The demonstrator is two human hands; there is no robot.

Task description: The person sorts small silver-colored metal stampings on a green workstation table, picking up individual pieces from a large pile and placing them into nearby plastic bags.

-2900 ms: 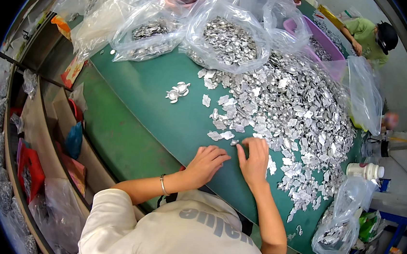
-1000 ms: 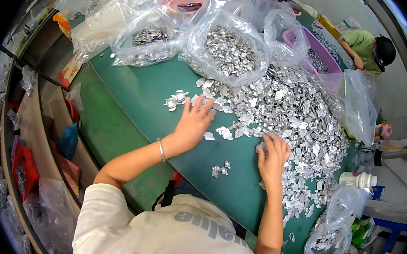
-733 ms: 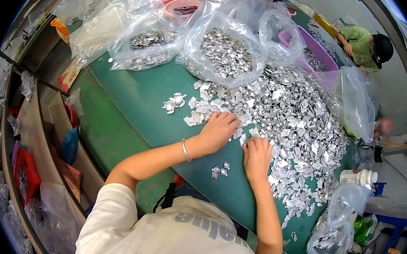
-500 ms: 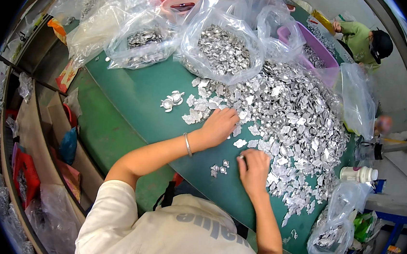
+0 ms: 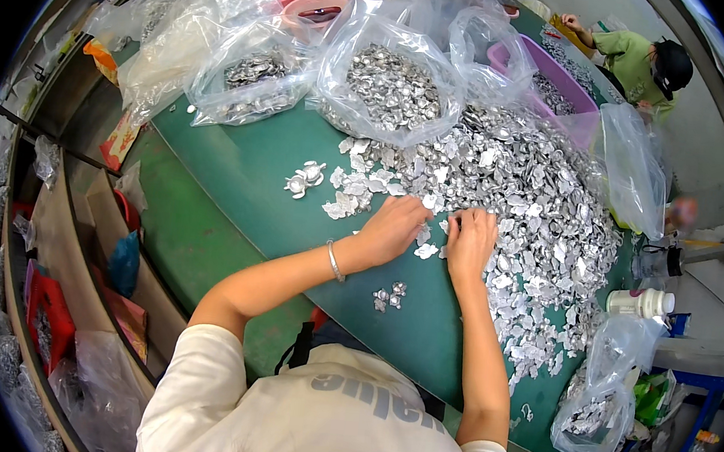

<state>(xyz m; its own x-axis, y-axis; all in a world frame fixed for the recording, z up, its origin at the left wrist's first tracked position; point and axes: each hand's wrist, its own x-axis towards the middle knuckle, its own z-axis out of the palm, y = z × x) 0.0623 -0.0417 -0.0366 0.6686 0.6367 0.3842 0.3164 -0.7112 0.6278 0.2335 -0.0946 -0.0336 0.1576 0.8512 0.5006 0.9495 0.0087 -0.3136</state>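
Note:
A wide heap of small silver metal pieces [image 5: 519,197] covers the right half of the green table [image 5: 236,189]. My left hand [image 5: 392,229] rests palm down at the heap's near edge, fingers curled over a few pieces. My right hand [image 5: 471,240] lies right beside it, fingers bent into the pieces. Whether either hand grips a piece is hidden under the fingers. A small cluster of pieces [image 5: 389,295] lies apart near my left forearm. Another little group [image 5: 304,178] sits farther left.
Several clear plastic bags [image 5: 392,82] of silver pieces stand at the table's far side, with a purple bin [image 5: 556,75] and pink tub [image 5: 312,11]. Another bag [image 5: 596,401] and a white bottle [image 5: 641,302] sit at right. A person in green [image 5: 630,60] works beyond. Shelves run along the left.
My left hand, stretched out toward the far left group a second ago, has pulled back to the heap's edge beside my right hand. The hands have drawn close together.

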